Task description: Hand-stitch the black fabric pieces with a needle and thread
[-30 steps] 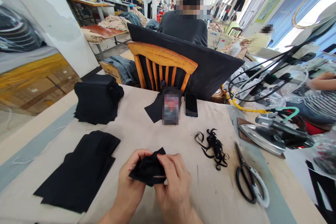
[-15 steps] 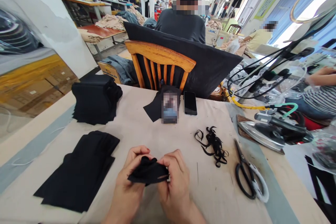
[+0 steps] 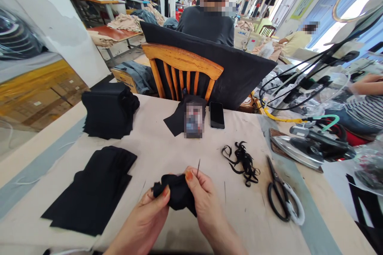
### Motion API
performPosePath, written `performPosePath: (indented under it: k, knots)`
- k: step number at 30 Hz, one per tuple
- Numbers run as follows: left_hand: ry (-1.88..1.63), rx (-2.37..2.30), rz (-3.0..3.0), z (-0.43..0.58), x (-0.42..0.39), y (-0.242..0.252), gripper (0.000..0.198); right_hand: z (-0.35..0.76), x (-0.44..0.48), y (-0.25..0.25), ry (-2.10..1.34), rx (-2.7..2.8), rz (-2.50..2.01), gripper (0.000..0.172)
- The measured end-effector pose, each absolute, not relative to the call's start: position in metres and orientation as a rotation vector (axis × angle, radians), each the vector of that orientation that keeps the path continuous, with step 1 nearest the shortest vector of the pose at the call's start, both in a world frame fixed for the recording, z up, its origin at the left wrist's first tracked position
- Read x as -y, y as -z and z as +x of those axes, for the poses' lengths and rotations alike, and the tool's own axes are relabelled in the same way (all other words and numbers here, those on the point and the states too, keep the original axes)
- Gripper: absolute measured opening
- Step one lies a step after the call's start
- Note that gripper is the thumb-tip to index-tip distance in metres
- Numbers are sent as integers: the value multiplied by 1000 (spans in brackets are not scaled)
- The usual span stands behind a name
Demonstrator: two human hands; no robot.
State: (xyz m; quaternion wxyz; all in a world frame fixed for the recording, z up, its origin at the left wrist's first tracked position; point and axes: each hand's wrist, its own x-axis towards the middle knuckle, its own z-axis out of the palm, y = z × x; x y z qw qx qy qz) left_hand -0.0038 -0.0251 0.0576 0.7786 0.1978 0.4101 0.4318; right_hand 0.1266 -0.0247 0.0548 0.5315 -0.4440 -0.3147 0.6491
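Observation:
A small black cloth piece [image 3: 178, 193] is bunched between my two hands above the table's front middle. My left hand [image 3: 154, 207] pinches its left end, thumb on top. My right hand [image 3: 203, 195] grips the right side, and a thin dark pointed thing [image 3: 198, 166] sticks up from its fingers. To the left lies a flat stack of black cloth pieces [image 3: 89, 191], with a thicker black stack [image 3: 109, 111] behind it. A tangle of black strips [image 3: 245, 163] lies right of my hands, and scissors [image 3: 279, 195] rest further right.
A phone [image 3: 217, 115] and a blurred rectangular item [image 3: 194, 121] on black cloth sit at the back. An iron [image 3: 299, 149] with hoses stands at the right. Beyond the table are a wooden chair [image 3: 182, 60] and a seated person [image 3: 206, 26].
My hands have turned the black cloth and their thumbs now lie on top. The thin pointed thing now shows above my right hand. The view has shifted slightly.

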Motion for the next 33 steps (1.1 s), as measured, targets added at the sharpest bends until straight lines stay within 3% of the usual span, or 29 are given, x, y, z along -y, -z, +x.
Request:
performPosePath:
  k: [4,9,14,33]
  knots:
    - [-865,-809,335,-6,29,-55,26,122,25,-46,-1210,1036,-1282,42]
    - [-848,-894,421,-8,30,-47,25,127,21,-53,-1263,1055,-1299,41]
    - [-856,-971,480,-13,40,-34,25,122,18,-47,-1087,1193,-1346,43]
    - [-854,-1076,584,-14,28,-49,24,115,28,-45,-1269,869,-1229,46]
